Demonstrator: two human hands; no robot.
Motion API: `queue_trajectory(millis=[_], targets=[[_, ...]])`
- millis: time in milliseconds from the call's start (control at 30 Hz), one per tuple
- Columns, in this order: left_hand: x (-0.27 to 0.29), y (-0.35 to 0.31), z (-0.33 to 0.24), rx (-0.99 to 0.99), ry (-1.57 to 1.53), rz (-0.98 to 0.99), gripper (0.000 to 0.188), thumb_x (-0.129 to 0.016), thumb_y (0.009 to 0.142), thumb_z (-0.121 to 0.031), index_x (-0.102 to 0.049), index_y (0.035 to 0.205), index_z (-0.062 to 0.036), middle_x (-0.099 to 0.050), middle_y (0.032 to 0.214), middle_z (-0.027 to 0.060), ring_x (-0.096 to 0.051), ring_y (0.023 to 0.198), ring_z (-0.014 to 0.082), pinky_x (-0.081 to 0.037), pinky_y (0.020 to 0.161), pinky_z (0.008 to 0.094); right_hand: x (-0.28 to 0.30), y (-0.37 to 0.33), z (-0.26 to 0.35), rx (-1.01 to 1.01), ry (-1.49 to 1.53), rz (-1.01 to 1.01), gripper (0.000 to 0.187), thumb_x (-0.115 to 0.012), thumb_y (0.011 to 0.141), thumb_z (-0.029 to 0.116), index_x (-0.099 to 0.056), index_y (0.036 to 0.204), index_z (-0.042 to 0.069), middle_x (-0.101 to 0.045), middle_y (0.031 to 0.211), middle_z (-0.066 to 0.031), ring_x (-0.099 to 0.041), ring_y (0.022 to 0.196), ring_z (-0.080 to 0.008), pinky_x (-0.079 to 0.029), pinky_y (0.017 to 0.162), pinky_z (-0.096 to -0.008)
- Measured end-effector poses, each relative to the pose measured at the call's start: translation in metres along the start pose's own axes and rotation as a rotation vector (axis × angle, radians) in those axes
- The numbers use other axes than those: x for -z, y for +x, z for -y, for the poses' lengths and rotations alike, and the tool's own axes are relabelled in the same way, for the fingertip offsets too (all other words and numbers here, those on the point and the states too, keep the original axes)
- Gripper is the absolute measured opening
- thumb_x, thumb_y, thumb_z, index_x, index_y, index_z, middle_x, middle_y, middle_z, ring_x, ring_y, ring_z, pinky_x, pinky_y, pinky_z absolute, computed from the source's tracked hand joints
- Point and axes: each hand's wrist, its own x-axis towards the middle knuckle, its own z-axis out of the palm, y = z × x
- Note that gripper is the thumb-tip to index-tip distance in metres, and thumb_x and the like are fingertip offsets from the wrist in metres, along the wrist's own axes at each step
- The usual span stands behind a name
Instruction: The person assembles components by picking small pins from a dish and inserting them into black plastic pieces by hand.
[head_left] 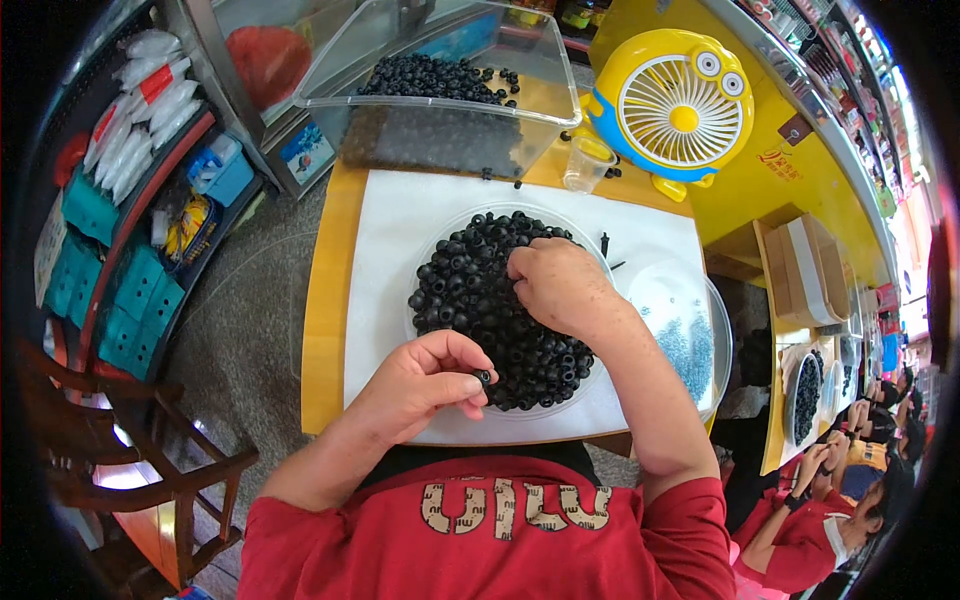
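A wide, round, clear tray [590,392] is heaped with small black round pieces with holes, like beads [470,275]. At the heap's near left edge, my left hand [415,385] pinches one black bead [485,377] between thumb and fingertips, its hole showing. Over the upper right of the heap is my right hand [565,285]. Its fingers are curled together with the tips down at the beads, and whatever lies between them is hidden. Two slim black pieces [605,244] lie on the white sheet [385,260], just right of the tray.
Behind the tray stands a clear plastic bin [440,135] of black beads, beside a clear cup [588,165] and a yellow-blue fan [680,110]. A round container [715,340] with small bluish pieces sits right. A wooden chair [165,480] is left; people [810,500] sit right.
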Motion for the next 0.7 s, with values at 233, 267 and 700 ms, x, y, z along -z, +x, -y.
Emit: queue_trajectory(millis=[233,267,700], targets=[[-0.003,0.002,0.001,0.0,0.02,-0.004,0.014,-0.054,0.076,0.002,-0.053,0.09,-0.0014,-0.057,0.085,0.0081,-0.058,0.068,0.0122,-0.05,0.058,0.0255,-0.007,-0.004,-0.001,0.09,0.017,-0.095,0.016,-0.054,0.069,0.011,-0.056,0.084,0.006,-0.056,0.082,-0.0111,-0.053,0.084,-0.028,-0.044,0.073,-0.0374],[-0.003,0.002,0.002,-0.001,0.024,-0.007,0.014,-0.054,0.076,0.002,-0.053,0.09,-0.0015,-0.057,0.085,0.008,-0.057,0.068,0.0122,-0.05,0.059,0.0255,-0.009,-0.004,0.0,0.11,-0.005,-0.097,0.016,-0.054,0.069,0.011,-0.055,0.084,0.006,-0.056,0.081,-0.011,-0.053,0.084,-0.0278,-0.044,0.073,-0.037],[-0.018,0.009,-0.002,-0.064,-0.034,-0.07,0.013,-0.052,0.076,0.004,-0.052,0.088,-0.001,-0.057,0.085,0.0094,-0.059,0.07,0.0156,-0.052,0.065,0.0287,0.008,-0.037,-0.007,-0.096,0.898,-0.091,0.013,-0.054,0.076,0.002,-0.058,0.089,0.003,-0.058,0.078,-0.0008,-0.053,0.074,-0.0066,-0.044,0.067,-0.0215]])
